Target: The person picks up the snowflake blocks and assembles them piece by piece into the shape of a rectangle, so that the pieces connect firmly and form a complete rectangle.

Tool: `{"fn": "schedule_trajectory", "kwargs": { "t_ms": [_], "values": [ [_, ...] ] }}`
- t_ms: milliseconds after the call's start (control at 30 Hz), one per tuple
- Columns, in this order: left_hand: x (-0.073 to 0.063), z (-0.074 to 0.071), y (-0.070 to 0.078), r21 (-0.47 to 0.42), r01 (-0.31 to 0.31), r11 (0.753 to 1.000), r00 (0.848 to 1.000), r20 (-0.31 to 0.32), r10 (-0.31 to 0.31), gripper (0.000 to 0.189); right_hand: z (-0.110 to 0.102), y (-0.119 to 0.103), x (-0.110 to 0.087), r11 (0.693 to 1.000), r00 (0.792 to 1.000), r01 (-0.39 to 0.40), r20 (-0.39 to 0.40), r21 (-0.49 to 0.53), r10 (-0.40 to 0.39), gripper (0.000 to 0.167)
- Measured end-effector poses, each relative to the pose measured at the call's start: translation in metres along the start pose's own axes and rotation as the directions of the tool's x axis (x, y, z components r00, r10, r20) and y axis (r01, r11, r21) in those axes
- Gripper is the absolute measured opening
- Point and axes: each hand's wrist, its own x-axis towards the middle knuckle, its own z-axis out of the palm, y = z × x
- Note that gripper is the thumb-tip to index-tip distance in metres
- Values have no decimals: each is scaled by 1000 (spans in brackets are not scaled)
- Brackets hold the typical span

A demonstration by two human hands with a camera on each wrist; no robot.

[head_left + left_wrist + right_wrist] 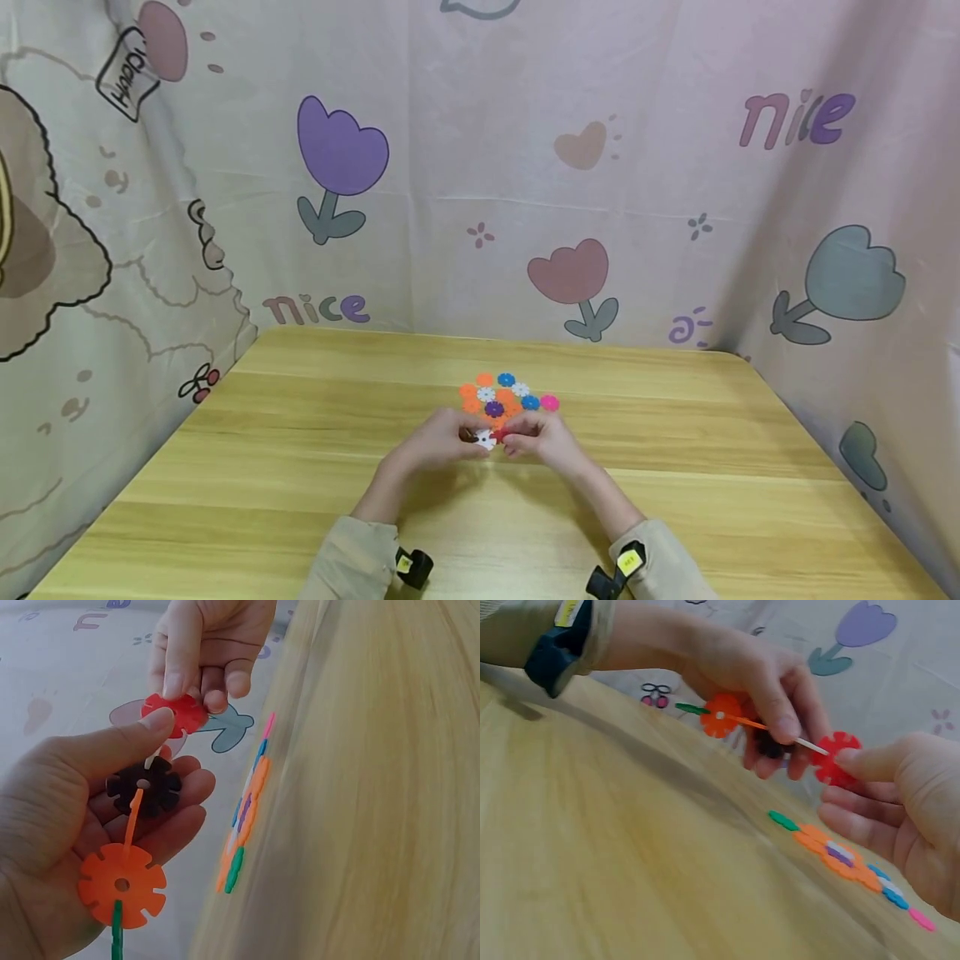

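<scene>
My left hand [435, 437] holds a short chain of notched plastic snowflake discs. In the left wrist view it includes a green disc [117, 937] seen edge-on, an orange disc [99, 881], another orange one on edge [130, 825] and a dark brown or black disc [161, 791]. A white disc [483, 442] follows at the end near my left thumb. My right hand [553, 440] pinches a red disc [840, 769] between thumb and fingers. The red disc meets the white one's edge; how deeply their slots engage is hidden.
Just beyond both hands, a cluster of loose discs lies flat on the wooden table [300, 417]: several orange ones [485, 379], a purple one [494, 409], blue [506, 379], white [521, 389] and pink [550, 402]. A printed curtain [450, 167] hangs behind the table.
</scene>
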Motion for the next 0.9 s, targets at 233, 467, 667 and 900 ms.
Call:
{"fn": "schedule_trajectory", "kwargs": {
  "t_ms": [233, 467, 667, 900],
  "values": [
    [-1, -1, 0, -23, 8, 1000, 1000, -23, -9, 31, -24, 1, -2, 999, 999, -2, 35, -38, 4, 30],
    [-1, 0, 0, -50, 54, 997, 998, -37, -56, 35, -48, 7, 1, 995, 976, -79, -208, -56, 66, 31],
    [-1, 0, -3, -45, 47, 998, 998, -38, -49, 33, -69, 18, 6, 977, 913, -189, -384, -103, 136, 31],
    [-1, 2, -5, -32, 39, 999, 998, -40, -40, 32, -84, 32, 17, 914, 892, -266, -438, -306, 112, 29]
  ]
}}
